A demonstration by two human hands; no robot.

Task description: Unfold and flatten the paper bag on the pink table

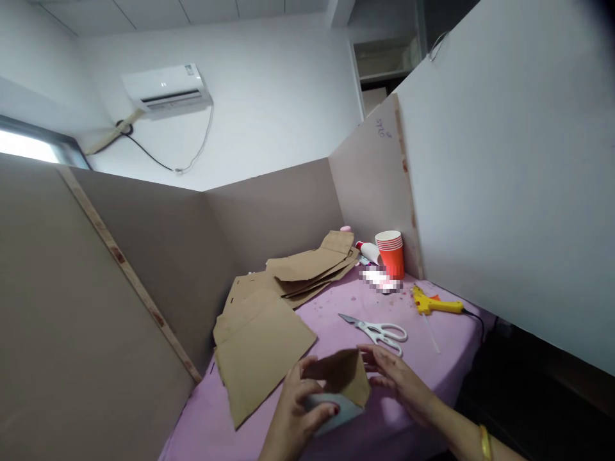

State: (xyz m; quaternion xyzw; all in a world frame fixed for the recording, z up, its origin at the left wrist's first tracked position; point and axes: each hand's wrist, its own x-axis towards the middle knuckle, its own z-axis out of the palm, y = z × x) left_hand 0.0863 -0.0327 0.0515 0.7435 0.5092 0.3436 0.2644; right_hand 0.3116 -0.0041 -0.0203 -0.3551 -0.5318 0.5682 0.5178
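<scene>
A small folded piece of cardboard (353,378), brown inside and pale bluish outside, stands bent into an open box-like form near the front of the table. My left hand (300,410) grips its left side, thumb on the pale face and fingers behind. At its right edge is my right hand (391,378), fingers stretched out and apart, the tips close to or touching the cardboard; exact contact is unclear. Beyond the hands lie white-handled scissors (379,331), blades slightly apart and pointing left.
Flat cardboard sheets (264,346) cover the left and back of the pink tablecloth (327,323). Stacked orange paper cups (391,256) stand at the back right. A yellow glue gun (439,304) with a cord lies near the right edge. Partition panels (278,214) surround the table.
</scene>
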